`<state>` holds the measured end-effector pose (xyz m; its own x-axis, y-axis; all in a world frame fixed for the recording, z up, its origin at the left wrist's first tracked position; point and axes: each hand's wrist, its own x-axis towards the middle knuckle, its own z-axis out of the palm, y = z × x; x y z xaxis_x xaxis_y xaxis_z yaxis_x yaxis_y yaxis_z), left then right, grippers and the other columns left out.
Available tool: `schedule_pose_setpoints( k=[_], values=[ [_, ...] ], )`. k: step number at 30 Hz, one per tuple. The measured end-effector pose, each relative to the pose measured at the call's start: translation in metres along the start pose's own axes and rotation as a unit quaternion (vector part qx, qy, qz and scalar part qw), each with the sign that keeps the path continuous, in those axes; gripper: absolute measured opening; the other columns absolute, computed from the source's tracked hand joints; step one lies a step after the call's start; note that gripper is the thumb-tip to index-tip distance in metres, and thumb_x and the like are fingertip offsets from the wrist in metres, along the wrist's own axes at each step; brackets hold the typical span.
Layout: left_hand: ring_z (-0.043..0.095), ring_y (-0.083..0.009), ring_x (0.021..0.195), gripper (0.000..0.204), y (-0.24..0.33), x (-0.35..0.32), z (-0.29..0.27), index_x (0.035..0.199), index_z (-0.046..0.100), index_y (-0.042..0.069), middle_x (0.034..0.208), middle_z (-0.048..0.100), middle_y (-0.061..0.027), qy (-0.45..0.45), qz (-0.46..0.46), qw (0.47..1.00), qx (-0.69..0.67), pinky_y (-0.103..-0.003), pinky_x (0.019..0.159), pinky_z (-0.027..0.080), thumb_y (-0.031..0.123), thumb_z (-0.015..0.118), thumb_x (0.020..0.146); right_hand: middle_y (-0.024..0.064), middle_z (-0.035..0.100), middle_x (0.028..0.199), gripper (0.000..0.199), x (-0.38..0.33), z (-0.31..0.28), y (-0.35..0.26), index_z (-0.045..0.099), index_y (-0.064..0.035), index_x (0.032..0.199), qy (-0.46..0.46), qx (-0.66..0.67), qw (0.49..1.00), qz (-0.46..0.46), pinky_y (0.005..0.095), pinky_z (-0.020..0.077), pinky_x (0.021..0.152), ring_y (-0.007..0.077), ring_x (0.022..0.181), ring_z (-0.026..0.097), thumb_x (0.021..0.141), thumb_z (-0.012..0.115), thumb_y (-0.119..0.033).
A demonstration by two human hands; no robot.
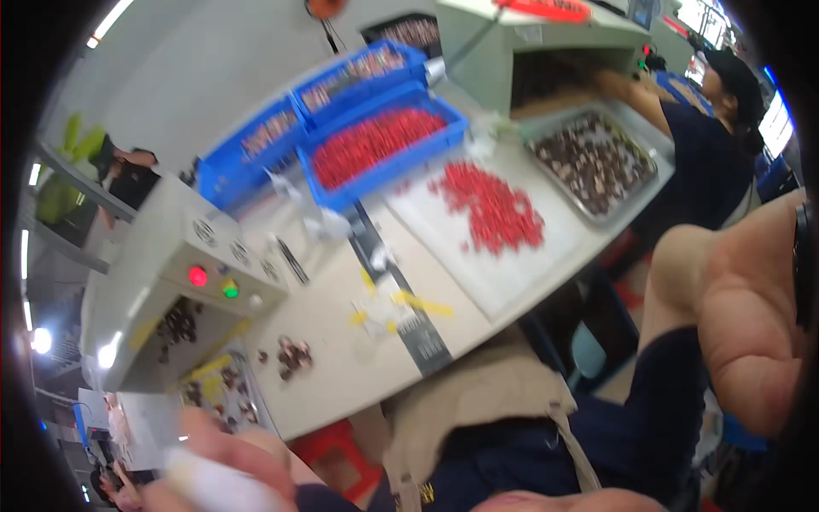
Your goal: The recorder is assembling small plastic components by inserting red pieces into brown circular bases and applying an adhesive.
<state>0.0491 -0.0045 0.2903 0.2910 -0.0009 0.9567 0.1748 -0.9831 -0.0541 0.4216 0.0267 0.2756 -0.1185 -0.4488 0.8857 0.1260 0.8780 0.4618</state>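
My left hand is at the lower left, close to the camera and smeared by motion. A white wrap shows around one of its fingers, and how its fingers are set cannot be made out. At the right edge my right hand is raised very near the camera, beside a dark object cut off by the rim. Its fingertips are out of sight. Both hands are off the table. Nearest my left hand are a tray with dark and coppery pieces and a small pile of similar pieces.
Red pieces lie on a white sheet. Behind stand blue bins. A metal tray of dark pieces sits before a machine opening, where another person reaches in. A box machine with buttons stands left. A red stool is below.
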Motion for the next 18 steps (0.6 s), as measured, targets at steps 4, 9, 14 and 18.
schedule_pose_setpoints(
  k=[4,9,14,18],
  values=[
    [0.053,-0.0265,0.093,0.025,0.016,0.022,0.003,0.102,0.041,0.02,0.101,0.053,-0.0081,-0.004,-0.12,0.976,-0.18,-0.049,0.077,0.041,0.03,0.058,0.087,0.0093,0.057,0.104,0.038,0.015,0.0,0.003,0.053,-0.003,0.112,-0.003,0.029,0.999,-0.035,0.0341,0.0422,0.086,0.02,0.092,0.055,0.087,0.048,-0.031],
    [0.055,-0.0246,0.086,0.01,0.037,0.044,0.033,0.082,0.065,0.018,0.09,0.058,-0.0053,0.04,-0.31,0.777,-0.547,-0.044,0.075,0.042,0.027,0.069,0.079,0.0096,0.057,0.104,0.036,0.025,-0.007,0.014,0.053,-0.0028,0.112,-0.019,0.048,0.997,-0.054,0.0346,0.0424,0.085,0.0202,0.092,0.055,0.087,0.048,-0.029],
    [0.056,-0.0248,0.09,0.016,-0.003,0.005,0.029,0.093,0.062,0.012,0.096,0.058,-0.0068,0.081,-0.244,0.891,-0.374,-0.043,0.079,0.042,0.026,0.061,0.084,0.0099,0.057,0.103,0.035,0.032,0.0,0.024,0.053,-0.0025,0.111,-0.034,0.058,0.996,-0.059,0.0351,0.0425,0.085,0.0204,0.092,0.055,0.087,0.048,-0.028],
    [0.056,-0.025,0.093,0.022,0.004,-0.011,0.022,0.101,0.059,0.008,0.101,0.059,-0.0081,0.096,-0.255,0.914,-0.299,-0.042,0.082,0.043,0.025,0.054,0.087,0.0101,0.057,0.103,0.034,0.039,-0.003,0.024,0.052,-0.0023,0.111,-0.029,0.077,0.994,-0.074,0.0356,0.0427,0.085,0.0206,0.092,0.055,0.088,0.048,-0.027]
  ],
)
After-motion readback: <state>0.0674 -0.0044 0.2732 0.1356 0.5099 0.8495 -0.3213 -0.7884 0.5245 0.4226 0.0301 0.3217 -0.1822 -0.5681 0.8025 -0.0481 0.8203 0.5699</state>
